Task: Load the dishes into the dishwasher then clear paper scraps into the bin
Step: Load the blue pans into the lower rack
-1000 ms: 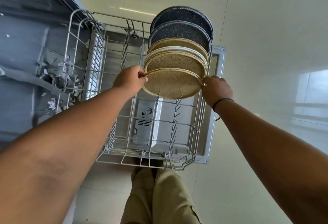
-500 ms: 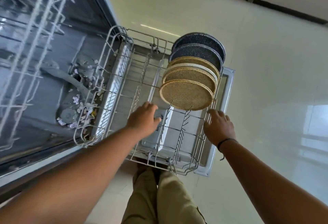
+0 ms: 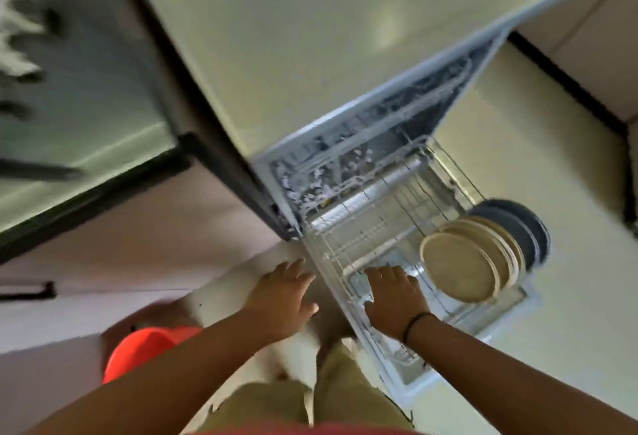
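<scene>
The white wire dishwasher rack (image 3: 366,227) is pulled out over the open door (image 3: 511,317). Several plates stand on edge at its right end: beige speckled ones (image 3: 459,265) in front, dark blue ones (image 3: 531,227) behind. Paper scraps (image 3: 310,189) lie inside the dishwasher tub behind the rack. My left hand (image 3: 283,293) hovers open left of the rack, over the floor. My right hand (image 3: 397,300) hangs open over the rack's near part, left of the plates, holding nothing. The view is blurred.
A white countertop (image 3: 310,37) tops the dishwasher. Cabinet fronts with a dark handle (image 3: 31,291) run to the left. An orange round object (image 3: 145,345) sits low left by my legs. Pale tiled floor (image 3: 569,331) lies to the right.
My head has swung left and up, so the counter and cabinets now show. Both hands let go of the front beige plate and pulled back toward me, open.
</scene>
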Demonstrator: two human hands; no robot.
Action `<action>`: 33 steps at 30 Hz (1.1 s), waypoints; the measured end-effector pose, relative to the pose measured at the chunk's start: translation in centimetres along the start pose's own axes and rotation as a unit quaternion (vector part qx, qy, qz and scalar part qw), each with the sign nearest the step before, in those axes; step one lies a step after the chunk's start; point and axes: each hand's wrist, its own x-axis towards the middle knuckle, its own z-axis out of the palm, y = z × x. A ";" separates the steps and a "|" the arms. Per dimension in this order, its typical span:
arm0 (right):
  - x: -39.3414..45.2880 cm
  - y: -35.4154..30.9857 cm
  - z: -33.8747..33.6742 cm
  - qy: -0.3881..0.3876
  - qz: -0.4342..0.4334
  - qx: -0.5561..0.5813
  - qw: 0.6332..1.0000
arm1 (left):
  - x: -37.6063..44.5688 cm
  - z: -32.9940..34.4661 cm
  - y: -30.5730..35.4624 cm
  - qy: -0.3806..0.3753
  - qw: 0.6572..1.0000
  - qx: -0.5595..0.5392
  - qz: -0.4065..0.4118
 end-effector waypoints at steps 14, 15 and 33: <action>-11.3 -37.5 -2.1 0.069 -0.372 -0.184 0.907 | -38.5 5.9 -14.0 0.371 0.880 -0.180 -0.237; -12.6 -40.6 -1.6 0.076 -0.410 -0.188 0.889 | -41.5 6.8 -14.6 0.403 0.857 -0.187 -0.261; -20.2 -72.8 -4.8 0.064 -0.587 -0.101 0.801 | -63.6 8.3 -25.9 0.566 0.570 -0.253 -0.539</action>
